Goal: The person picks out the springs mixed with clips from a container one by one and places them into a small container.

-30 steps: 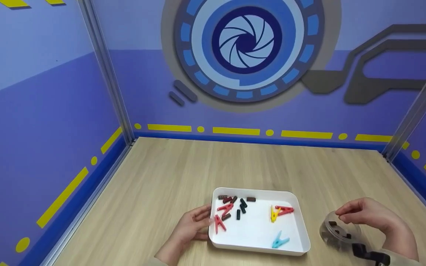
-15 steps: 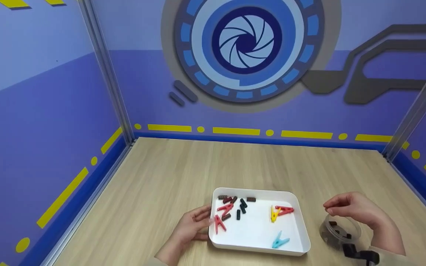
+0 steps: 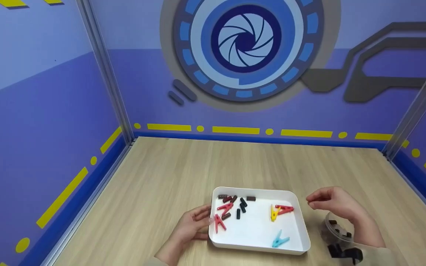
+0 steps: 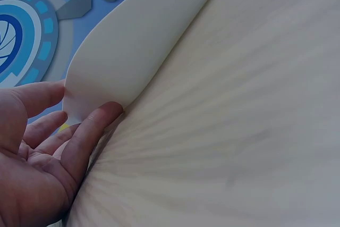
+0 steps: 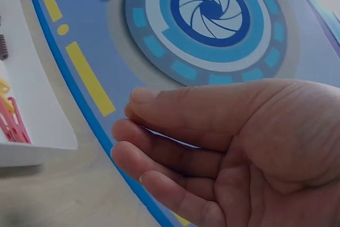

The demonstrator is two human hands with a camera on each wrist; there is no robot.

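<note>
- Head view: here's the white tray [image 3: 250, 234] on the desk [image 3: 154, 192], left hand [image 3: 189, 225] at its left wall, fingers apart and relaxed, thumb at the rim.
- Inside, brown pieces [image 3: 226, 216] and black pieces [image 3: 238, 214] scatter toward the far left, two red clips [image 3: 225, 209] among and below them; across at the right, a yellow clip [image 3: 274, 216] overlaps another red one, and a light-blue clip [image 3: 277, 243] sits nearer the front.
- Right hand [image 3: 338, 205] hangs just beside the tray's right wall, wrist partly covering a clear round container [image 3: 328, 239] with dark pieces inside.
- Left wrist view: fingertips right up against the tray's outer wall, spread rather than clenched.
- Right wrist view: thumb pressed to the forefinger, other fingers bent beneath; whether anything is pinched there, I can't tell! The tray's corner shows at the left edge, yellow and red clips inside.
</note>
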